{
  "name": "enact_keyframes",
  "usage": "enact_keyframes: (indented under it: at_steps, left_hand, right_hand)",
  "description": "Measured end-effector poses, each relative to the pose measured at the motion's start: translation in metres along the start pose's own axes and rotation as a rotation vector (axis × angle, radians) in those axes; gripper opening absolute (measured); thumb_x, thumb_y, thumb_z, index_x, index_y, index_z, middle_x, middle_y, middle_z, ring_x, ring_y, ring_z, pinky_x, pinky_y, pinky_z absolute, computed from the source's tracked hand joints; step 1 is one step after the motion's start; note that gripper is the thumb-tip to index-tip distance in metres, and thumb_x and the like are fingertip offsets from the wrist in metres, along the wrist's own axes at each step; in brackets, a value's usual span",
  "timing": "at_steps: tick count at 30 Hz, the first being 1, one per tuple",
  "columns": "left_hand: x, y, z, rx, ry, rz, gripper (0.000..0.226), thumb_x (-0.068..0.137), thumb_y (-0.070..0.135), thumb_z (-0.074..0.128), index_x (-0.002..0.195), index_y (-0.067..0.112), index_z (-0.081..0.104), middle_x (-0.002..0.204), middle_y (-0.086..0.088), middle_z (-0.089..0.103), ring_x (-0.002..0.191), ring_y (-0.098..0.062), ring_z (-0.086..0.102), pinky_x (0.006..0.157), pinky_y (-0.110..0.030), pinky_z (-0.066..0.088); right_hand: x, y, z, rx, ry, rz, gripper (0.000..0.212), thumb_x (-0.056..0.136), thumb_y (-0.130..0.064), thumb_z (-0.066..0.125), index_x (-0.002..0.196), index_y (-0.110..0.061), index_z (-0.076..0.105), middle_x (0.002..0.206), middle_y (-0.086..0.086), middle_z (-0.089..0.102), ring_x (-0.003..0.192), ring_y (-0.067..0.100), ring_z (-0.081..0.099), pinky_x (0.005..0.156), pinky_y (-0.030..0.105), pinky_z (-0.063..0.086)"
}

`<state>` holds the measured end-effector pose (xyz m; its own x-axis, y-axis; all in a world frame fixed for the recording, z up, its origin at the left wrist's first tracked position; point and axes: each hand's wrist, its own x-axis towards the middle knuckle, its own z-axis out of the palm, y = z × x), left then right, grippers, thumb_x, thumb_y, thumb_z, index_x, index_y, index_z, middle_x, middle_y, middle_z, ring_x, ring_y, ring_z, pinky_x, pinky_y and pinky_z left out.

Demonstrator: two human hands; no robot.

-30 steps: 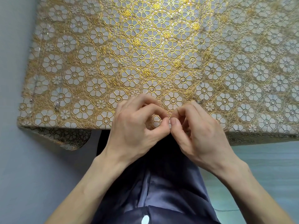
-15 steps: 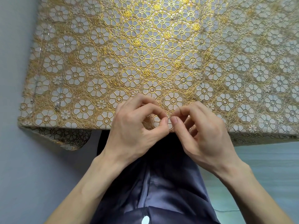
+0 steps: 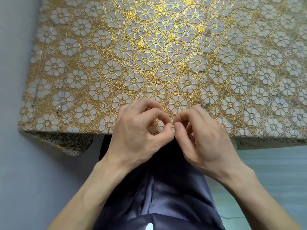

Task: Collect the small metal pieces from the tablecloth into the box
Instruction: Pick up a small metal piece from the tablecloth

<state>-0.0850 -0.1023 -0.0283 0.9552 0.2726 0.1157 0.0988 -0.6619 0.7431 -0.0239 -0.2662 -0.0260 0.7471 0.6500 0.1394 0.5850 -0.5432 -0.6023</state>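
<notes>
The gold floral tablecloth point(image 3: 149, 47) covers the table. My left hand point(image 3: 139, 131) and my right hand point(image 3: 204, 138) meet at its near edge. On each hand the thumb and forefinger tips are pinched together, and the two pinches touch at one spot, where a tiny metal piece point(image 3: 173, 125) barely shows. Other small metal pieces lie on the cloth: one point(image 3: 204, 106) just beyond my right knuckles, one point(image 3: 200, 70) further back, and one point(image 3: 58, 112) near the left edge. No box is in view.
The cloth's corner point(image 3: 73, 145) hangs down at the near left. Below the table edge is my dark grey clothing point(image 3: 166, 188). Grey floor lies to the left and pale floor to the right.
My right hand's fingers have curled in tighter and its knuckles have drawn back a little from the piece beyond them. My left hand has stayed almost still in its pinch.
</notes>
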Motion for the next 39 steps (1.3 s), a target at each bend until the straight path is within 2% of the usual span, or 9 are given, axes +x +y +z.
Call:
enact_keyframes:
  at_steps: [4, 6, 9, 15, 24, 32, 39]
  left_hand:
    - [0.0000, 0.0009, -0.0001, -0.024, -0.009, -0.020, 0.011, 0.077, 0.038, 0.071, 0.078, 0.028, 0.074, 0.094, 0.012, 0.064, 0.090, -0.011, 0.063, 0.086, -0.046, 0.046]
    - [0.0000, 0.0011, -0.0010, -0.055, -0.011, -0.036, 0.011, 0.078, 0.038, 0.070, 0.078, 0.028, 0.073, 0.095, 0.014, 0.064, 0.091, -0.009, 0.062, 0.086, -0.047, 0.047]
    - [0.0001, 0.0016, -0.0024, -0.102, -0.012, -0.061, 0.012, 0.078, 0.039, 0.069, 0.078, 0.027, 0.073, 0.094, 0.015, 0.063, 0.089, -0.010, 0.063, 0.082, -0.051, 0.050]
    - [-0.0003, 0.0049, -0.0044, -0.092, -0.022, -0.050, 0.014, 0.080, 0.042, 0.067, 0.079, 0.030, 0.074, 0.092, 0.015, 0.063, 0.087, -0.012, 0.063, 0.082, -0.049, 0.049]
    - [0.0000, 0.0056, -0.0050, -0.109, -0.030, -0.057, 0.014, 0.080, 0.044, 0.067, 0.081, 0.032, 0.076, 0.093, 0.017, 0.063, 0.089, -0.010, 0.063, 0.083, -0.047, 0.048]
    - [-0.0001, 0.0050, -0.0046, -0.122, -0.020, -0.064, 0.013, 0.080, 0.045, 0.067, 0.080, 0.035, 0.075, 0.093, 0.015, 0.064, 0.089, -0.009, 0.064, 0.081, -0.048, 0.050]
    - [0.0012, 0.0043, -0.0048, -0.127, -0.033, -0.062, 0.014, 0.079, 0.044, 0.067, 0.079, 0.033, 0.074, 0.092, 0.015, 0.064, 0.091, -0.008, 0.064, 0.084, -0.049, 0.050]
  right_hand:
    - [-0.0013, 0.0013, 0.0017, 0.057, 0.012, 0.039, 0.017, 0.096, -0.032, 0.051, 0.094, -0.017, 0.059, 0.088, -0.011, 0.049, 0.067, 0.009, 0.051, 0.052, 0.039, 0.052]
    - [-0.0014, 0.0019, 0.0016, 0.100, 0.014, 0.058, 0.015, 0.096, -0.033, 0.051, 0.093, -0.019, 0.058, 0.087, -0.014, 0.048, 0.067, 0.001, 0.045, 0.054, 0.031, 0.049]
    - [-0.0007, 0.0027, 0.0004, 0.171, 0.009, 0.104, 0.014, 0.096, -0.034, 0.052, 0.092, -0.022, 0.056, 0.084, -0.017, 0.049, 0.068, 0.000, 0.050, 0.057, 0.020, 0.043]
    - [-0.0008, 0.0019, 0.0008, 0.249, 0.009, 0.127, 0.012, 0.097, -0.034, 0.052, 0.091, -0.024, 0.056, 0.085, -0.016, 0.051, 0.066, 0.009, 0.060, 0.055, 0.031, 0.050]
    - [-0.0023, 0.0032, 0.0032, 0.297, -0.004, 0.146, 0.015, 0.098, -0.035, 0.051, 0.092, -0.023, 0.056, 0.086, -0.014, 0.052, 0.065, 0.012, 0.062, 0.055, 0.034, 0.051]
    - [-0.0010, 0.0013, 0.0017, 0.286, -0.013, 0.140, 0.013, 0.098, -0.036, 0.050, 0.091, -0.026, 0.054, 0.085, -0.014, 0.052, 0.065, 0.010, 0.062, 0.056, 0.030, 0.050]
    - [0.0002, 0.0005, -0.0002, 0.261, -0.027, 0.127, 0.011, 0.097, -0.036, 0.051, 0.090, -0.028, 0.053, 0.084, -0.016, 0.052, 0.068, 0.008, 0.059, 0.059, 0.018, 0.044]
